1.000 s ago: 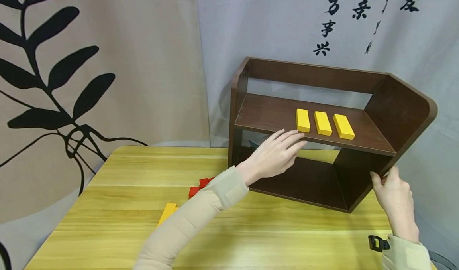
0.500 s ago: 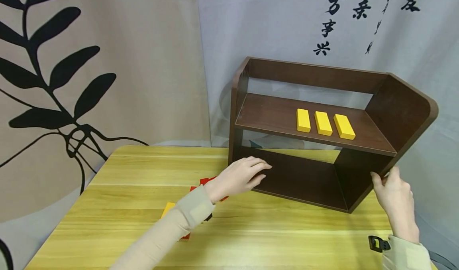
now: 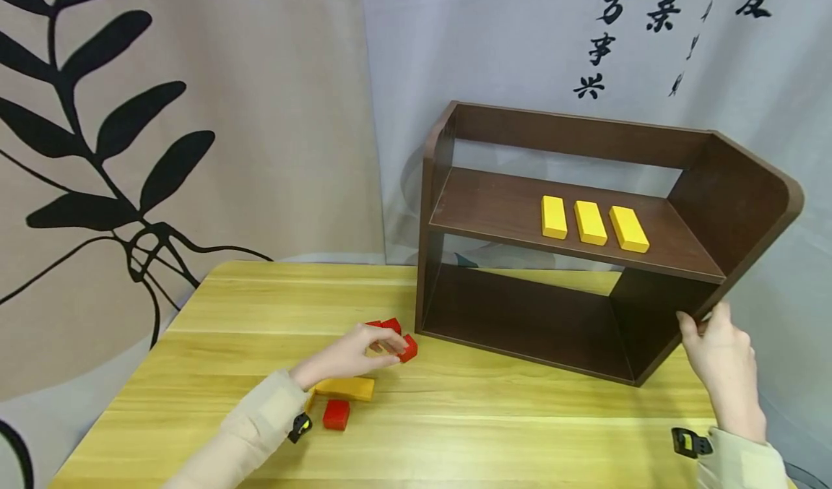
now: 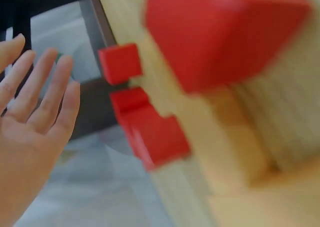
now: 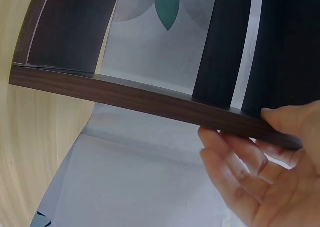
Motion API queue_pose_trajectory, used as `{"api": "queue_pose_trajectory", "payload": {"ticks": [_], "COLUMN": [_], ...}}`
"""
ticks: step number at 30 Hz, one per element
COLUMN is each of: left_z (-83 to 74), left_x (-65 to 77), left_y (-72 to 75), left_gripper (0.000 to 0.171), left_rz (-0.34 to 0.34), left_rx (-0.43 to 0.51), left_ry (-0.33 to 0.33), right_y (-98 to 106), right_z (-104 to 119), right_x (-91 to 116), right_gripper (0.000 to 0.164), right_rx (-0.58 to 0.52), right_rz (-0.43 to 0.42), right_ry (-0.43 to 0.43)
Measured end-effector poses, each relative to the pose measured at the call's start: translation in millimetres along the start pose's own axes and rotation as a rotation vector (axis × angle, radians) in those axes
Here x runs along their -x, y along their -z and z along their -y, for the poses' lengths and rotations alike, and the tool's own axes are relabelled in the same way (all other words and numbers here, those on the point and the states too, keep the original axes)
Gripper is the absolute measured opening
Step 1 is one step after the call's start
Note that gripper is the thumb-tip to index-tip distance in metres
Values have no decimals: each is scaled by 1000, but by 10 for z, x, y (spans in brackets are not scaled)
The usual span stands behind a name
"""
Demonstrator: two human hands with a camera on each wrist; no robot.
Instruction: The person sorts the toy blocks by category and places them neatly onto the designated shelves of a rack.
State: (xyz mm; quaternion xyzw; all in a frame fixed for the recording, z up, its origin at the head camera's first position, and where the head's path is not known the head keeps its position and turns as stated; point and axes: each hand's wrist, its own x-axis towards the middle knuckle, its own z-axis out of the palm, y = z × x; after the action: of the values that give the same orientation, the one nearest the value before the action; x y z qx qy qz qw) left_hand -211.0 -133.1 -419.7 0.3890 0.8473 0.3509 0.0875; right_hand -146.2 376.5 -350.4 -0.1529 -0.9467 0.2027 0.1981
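Brown shelf (image 3: 520,207), long axis left-to-right

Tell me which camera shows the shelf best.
The head view: it takes in nearly all of the shelf, both levels included. The right wrist view shows part of it up close, gripped by the right hand. The left wrist view catches only dark parts, near the left hand.

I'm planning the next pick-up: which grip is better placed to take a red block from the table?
Left, I'd judge. The left grip is close by the red blocks, its palm empty, while the right grip holds the brown shelf by its side, away from them.
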Motion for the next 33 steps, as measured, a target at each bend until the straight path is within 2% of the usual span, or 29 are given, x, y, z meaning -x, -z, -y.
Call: {"api": "queue_pose_trajectory", "payload": {"ticks": [4,11,18,26,33], "left_z": [152,401,532,519,477], "left_x": [185,482,680,692,653], "left_y": [31,54,118,125,107], "left_gripper": [26,30,34,39,34], "left_rz": [56,113,138,132,89], "left_rx": [81,212,276,187,102], "left_ry": [53,129,175,231,227], "right_y": [7,12,20,20,18], "right_z": [4,9,14,11,2], "right_x": [6,11,15,10,8], "right_gripper": [42,41,41,38,41], "right_rx": [1,8,6,-6,-4], "right_rz": [7,21,18,4,11], "right_ry": [-4,-11,-13,-4,-1]}}
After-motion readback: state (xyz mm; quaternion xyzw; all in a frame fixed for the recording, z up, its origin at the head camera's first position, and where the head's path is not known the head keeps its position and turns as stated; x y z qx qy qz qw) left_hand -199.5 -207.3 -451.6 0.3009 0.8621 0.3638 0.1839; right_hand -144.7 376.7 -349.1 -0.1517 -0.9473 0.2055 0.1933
